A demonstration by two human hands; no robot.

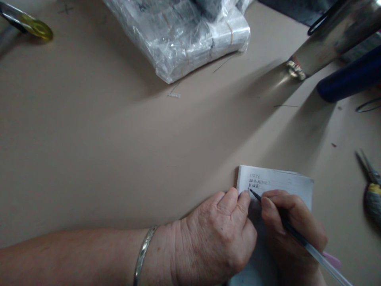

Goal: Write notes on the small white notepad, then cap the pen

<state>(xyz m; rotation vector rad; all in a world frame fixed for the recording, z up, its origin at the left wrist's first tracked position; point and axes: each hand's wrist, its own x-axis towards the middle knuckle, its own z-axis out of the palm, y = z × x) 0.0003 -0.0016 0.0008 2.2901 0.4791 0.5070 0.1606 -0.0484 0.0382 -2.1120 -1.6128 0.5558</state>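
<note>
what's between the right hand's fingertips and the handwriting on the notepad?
The pen's dark front end, seen in the head view: it slants from the right hand toward the handwriting's lowest line on the notepad.

Paper pad (294, 186), lower part mostly hidden by left hand (220, 230) and right hand (300, 214), handwriting (257, 181) too small to read, pen (321, 257), rear end out of my sight, pliers (373, 194), cropped at right, metal cylinder (333, 43) and blue cylinder (351, 77), far ends cut off, blurred yellow-ended object (38, 28).
</note>
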